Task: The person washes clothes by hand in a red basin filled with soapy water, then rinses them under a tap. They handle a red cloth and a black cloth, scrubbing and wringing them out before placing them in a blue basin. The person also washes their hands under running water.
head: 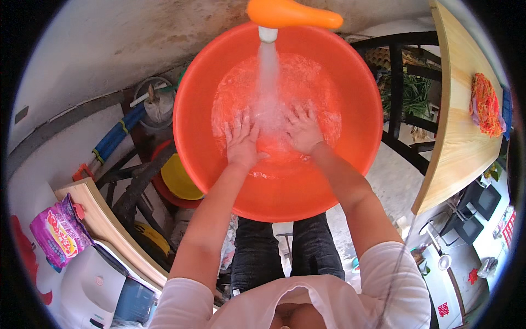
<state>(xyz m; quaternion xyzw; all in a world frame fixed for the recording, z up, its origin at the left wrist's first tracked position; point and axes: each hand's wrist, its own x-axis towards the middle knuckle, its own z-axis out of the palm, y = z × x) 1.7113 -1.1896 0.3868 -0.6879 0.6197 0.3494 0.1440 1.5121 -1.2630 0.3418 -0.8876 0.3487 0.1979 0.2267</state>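
Note:
A large orange-red plastic basin sits before me with water in its bottom. From a white spout under an orange tap handle, a stream pours into the basin's middle. My left hand lies in the water left of the stream, palm down, fingers spread. To the stream's right, my right hand is spread the same way, its fingertips blurred by splashing water. Neither hand holds anything.
At right, a wooden board on a dark frame carries a red-orange mesh cloth. Lower left are a yellow basin, a wooden ledge, a purple printed bag and a white appliance. A wall rises behind the tap.

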